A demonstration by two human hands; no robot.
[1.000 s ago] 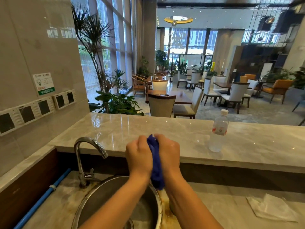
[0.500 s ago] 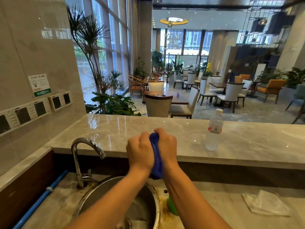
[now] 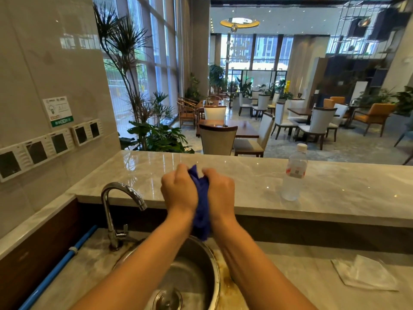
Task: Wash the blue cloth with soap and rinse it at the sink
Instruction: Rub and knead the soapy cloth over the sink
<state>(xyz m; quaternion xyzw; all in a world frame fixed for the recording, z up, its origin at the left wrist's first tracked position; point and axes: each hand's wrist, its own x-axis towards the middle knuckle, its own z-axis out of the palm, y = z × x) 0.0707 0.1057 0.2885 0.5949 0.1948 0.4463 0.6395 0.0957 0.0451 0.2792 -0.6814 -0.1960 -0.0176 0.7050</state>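
Two hands, the left hand [image 3: 178, 193] and the right hand [image 3: 220, 193], grip one blue cloth [image 3: 201, 206]. There is one round steel sink [image 3: 201, 260], one chrome faucet [image 3: 116, 211], one clear water bottle [image 3: 293, 173], one blue pipe [image 3: 58, 271] and one crumpled white paper towel [image 3: 364, 274].

Two bare forearms in view, no sleeves anywhere down to the frame edge. No watch, no bracelet, no gloves. Left hand [image 3: 178, 191] and right hand [image 3: 220, 193] both bare, knuckles up, no rings visible from this side.
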